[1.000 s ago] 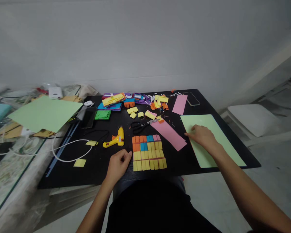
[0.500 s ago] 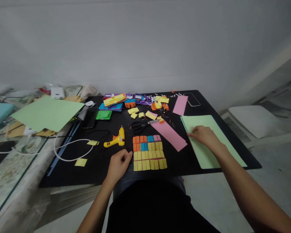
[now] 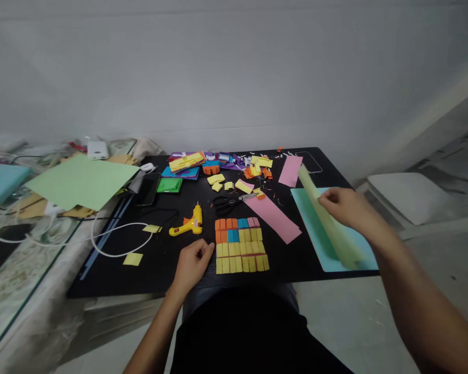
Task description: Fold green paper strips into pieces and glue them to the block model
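My right hand (image 3: 337, 203) pinches the left edge of a light green paper sheet (image 3: 323, 215), which is lifted and bent upright. Beneath it a light blue sheet (image 3: 310, 228) lies flat on the table. My left hand (image 3: 193, 259) rests curled on the tabletop, with nothing visible in its loosely closed fingers. Just right of it are rows of small folded paper pieces (image 3: 239, 249), mostly yellow, with orange, blue and pink ones in the far rows. A yellow glue gun (image 3: 189, 223) lies beyond my left hand.
Black-handled scissors (image 3: 226, 205) lie near pink paper strips (image 3: 273, 218). Coloured paper bundles (image 3: 185, 163) and scraps (image 3: 237, 161) spread along the back. A phone (image 3: 147, 191) and a white cable (image 3: 119, 254) are at left. Another green sheet (image 3: 81, 182) lies on the neighbouring surface.
My right hand has raised the green sheet by its left edge and moved it up and rightward, uncovering the blue sheet. My left hand stays in place.
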`<state>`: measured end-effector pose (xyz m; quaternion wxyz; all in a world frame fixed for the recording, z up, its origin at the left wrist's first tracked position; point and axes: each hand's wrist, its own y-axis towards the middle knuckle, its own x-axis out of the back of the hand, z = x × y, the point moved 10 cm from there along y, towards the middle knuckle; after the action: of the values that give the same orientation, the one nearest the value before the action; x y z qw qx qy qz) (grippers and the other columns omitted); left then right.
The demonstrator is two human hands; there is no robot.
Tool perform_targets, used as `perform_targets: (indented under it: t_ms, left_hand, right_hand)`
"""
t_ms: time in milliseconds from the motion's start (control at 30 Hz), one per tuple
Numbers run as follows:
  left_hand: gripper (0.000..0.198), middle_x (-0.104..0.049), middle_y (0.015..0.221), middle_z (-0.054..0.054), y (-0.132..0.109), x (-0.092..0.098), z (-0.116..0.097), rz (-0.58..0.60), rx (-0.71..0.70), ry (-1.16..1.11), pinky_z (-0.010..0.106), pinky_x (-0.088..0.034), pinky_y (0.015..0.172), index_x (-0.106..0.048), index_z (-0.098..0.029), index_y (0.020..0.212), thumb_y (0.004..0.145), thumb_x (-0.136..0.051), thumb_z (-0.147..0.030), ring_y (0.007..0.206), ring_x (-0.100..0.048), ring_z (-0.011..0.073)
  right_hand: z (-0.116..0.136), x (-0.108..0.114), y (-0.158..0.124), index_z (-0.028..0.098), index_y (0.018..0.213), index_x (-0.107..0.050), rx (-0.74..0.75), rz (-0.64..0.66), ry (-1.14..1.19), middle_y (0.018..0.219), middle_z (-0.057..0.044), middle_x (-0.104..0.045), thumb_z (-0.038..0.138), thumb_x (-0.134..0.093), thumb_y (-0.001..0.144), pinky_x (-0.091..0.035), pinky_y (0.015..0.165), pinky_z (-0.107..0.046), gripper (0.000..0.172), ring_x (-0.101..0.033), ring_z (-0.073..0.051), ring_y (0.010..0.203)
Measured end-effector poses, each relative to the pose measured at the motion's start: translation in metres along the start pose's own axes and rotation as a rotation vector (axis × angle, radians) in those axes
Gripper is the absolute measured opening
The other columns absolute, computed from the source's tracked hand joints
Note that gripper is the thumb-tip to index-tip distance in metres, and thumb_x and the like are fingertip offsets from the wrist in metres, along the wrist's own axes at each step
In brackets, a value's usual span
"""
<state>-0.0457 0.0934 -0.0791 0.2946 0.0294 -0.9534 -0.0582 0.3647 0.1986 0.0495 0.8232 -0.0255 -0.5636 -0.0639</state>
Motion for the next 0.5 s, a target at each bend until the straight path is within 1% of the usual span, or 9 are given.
perform_targets:
  t_ms: [67,133,167,233,300,367,433,467,500]
  left_hand:
    - [0.046,-0.044,0.058,-0.005,-0.002,0.002,0.002,-0.013,0.006,-0.028,0.025,-0.033,0.057,-0.046,-0.020,0.061,0.097,-0.059,-0.045,0.056,-0.044,0.0116]
    - [0.048,-0.043,0.057,-0.005,-0.004,0.007,0.001,-0.039,0.013,-0.061,0.025,-0.033,0.056,-0.046,-0.020,0.061,0.098,-0.058,-0.047,0.055,-0.043,0.0115]
    - [0.048,-0.043,0.056,-0.005,-0.004,0.010,-0.001,-0.055,0.014,-0.077,0.025,-0.034,0.056,-0.046,-0.020,0.061,0.098,-0.058,-0.048,0.055,-0.042,0.0116]
    - [0.047,-0.047,0.058,-0.004,-0.003,0.019,-0.010,-0.091,0.006,-0.101,0.026,-0.036,0.057,-0.051,-0.020,0.062,0.099,-0.058,-0.049,0.056,-0.045,0.0123]
    - [0.042,-0.058,0.066,-0.001,0.003,0.029,-0.027,-0.121,-0.022,-0.139,0.026,-0.042,0.063,-0.061,-0.019,0.070,0.099,-0.059,-0.050,0.063,-0.053,0.0140]
    - [0.035,-0.072,0.086,0.004,0.014,0.039,-0.049,-0.135,-0.077,-0.276,0.029,-0.051,0.075,-0.072,-0.019,0.091,0.101,-0.059,-0.051,0.078,-0.064,0.0178]
    - [0.045,-0.077,0.109,0.010,0.029,0.046,-0.073,-0.101,-0.141,-0.472,0.035,-0.056,0.087,-0.073,-0.020,0.118,0.100,-0.057,-0.058,0.101,-0.071,0.0250]
    - [0.054,-0.077,0.117,0.012,0.038,0.048,-0.085,-0.066,-0.176,-0.585,0.039,-0.056,0.091,-0.071,-0.021,0.127,0.099,-0.054,-0.065,0.109,-0.071,0.0277]
    - [0.064,-0.077,0.119,0.013,0.046,0.048,-0.095,-0.013,-0.190,-0.680,0.041,-0.058,0.091,-0.070,-0.021,0.128,0.097,-0.049,-0.073,0.110,-0.072,0.0298]
  right_hand:
    - [0.014,0.026,-0.013,0.022,0.072,-0.069,0.024,-0.052,0.269,0.069,-0.004,-0.070,0.029,-0.066,0.084,-0.045,0.063,-0.033,0.014,-0.062,-0.021,0.064]
    - [0.028,0.054,-0.025,0.024,0.087,-0.073,0.099,-0.121,0.696,0.076,-0.002,-0.070,0.040,-0.072,0.086,-0.048,0.063,-0.031,0.017,-0.062,-0.019,0.067]
    - [0.034,0.062,-0.030,0.024,0.088,-0.073,0.123,-0.130,0.906,0.075,-0.001,-0.069,0.044,-0.076,0.084,-0.049,0.062,-0.030,0.020,-0.062,-0.018,0.065]
    - [0.039,0.077,-0.034,0.024,0.085,-0.072,0.152,-0.203,1.149,0.074,0.000,-0.066,0.042,-0.086,0.077,-0.050,0.058,-0.027,0.024,-0.060,-0.015,0.063]
    - [0.049,0.070,-0.029,0.023,0.083,-0.071,0.156,-0.141,1.228,0.077,0.000,-0.066,0.042,-0.091,0.073,-0.050,0.056,-0.026,0.030,-0.061,-0.014,0.063]
    - [0.061,0.054,-0.022,0.022,0.083,-0.070,0.162,-0.055,1.248,0.078,0.000,-0.066,0.044,-0.091,0.074,-0.053,0.057,-0.026,0.032,-0.062,-0.013,0.065]
    - [0.073,0.037,-0.015,0.023,0.086,-0.069,0.177,-0.007,1.225,0.076,0.001,-0.065,0.047,-0.087,0.078,-0.054,0.060,-0.027,0.032,-0.061,-0.013,0.064]
    - [0.078,0.029,-0.012,0.023,0.087,-0.068,0.189,0.003,1.203,0.076,0.001,-0.065,0.047,-0.086,0.080,-0.055,0.060,-0.027,0.030,-0.061,-0.013,0.063]
    - [0.084,0.021,-0.009,0.024,0.088,-0.068,0.197,0.012,1.167,0.076,0.001,-0.066,0.048,-0.083,0.083,-0.055,0.061,-0.028,0.029,-0.060,-0.014,0.063]
